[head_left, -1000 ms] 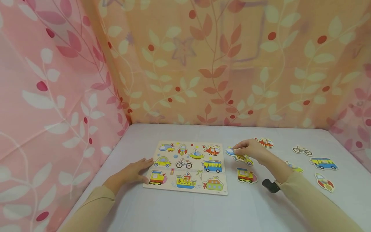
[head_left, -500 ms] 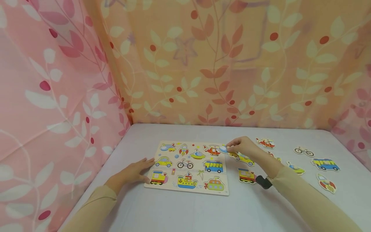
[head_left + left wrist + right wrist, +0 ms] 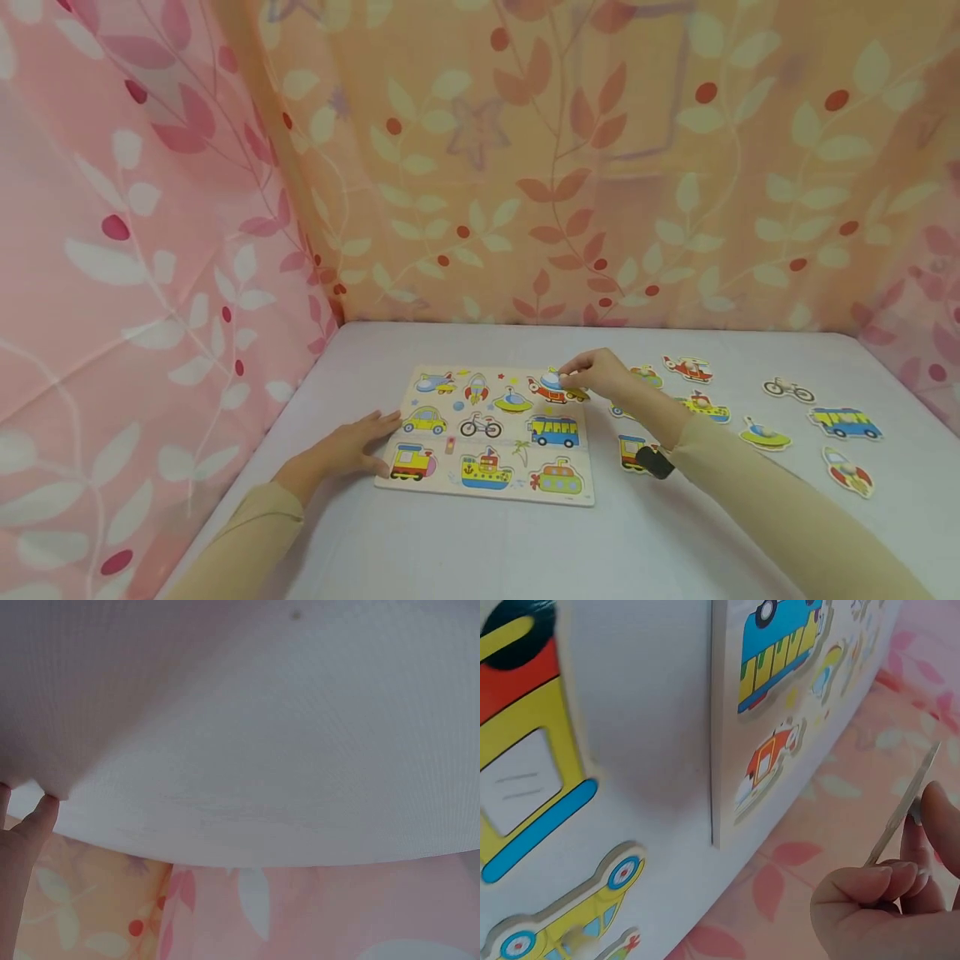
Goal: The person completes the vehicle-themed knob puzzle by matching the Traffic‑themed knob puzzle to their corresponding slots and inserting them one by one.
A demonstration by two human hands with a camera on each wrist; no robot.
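In the head view, my right hand [image 3: 603,375] pinches an airplane puzzle piece [image 3: 551,381], blue and yellow, above the top right corner of a wooden puzzle board [image 3: 446,481]. The piece partly covers the board's red helicopter picture [image 3: 542,393]. From the right wrist, the airplane piece [image 3: 892,817] shows as a thin edge between thumb and fingers. My left hand [image 3: 345,446] rests at the board's left edge, fingers extended, with the thumb at the lower left corner. Only a few of its fingers [image 3: 30,832] show in the left wrist view.
Loose pieces lie right of the board: a train [image 3: 632,450], a helicopter [image 3: 688,369], a ship [image 3: 708,408], a flying saucer [image 3: 765,435], a bicycle [image 3: 787,390], a bus [image 3: 846,422] and a rocket [image 3: 847,472]. A yellow car [image 3: 574,922] lies near the train. Patterned curtains surround the white table.
My right hand has carried the airplane piece leftward, from beside the board to over its top right corner. My left hand has stayed at the board's left edge.
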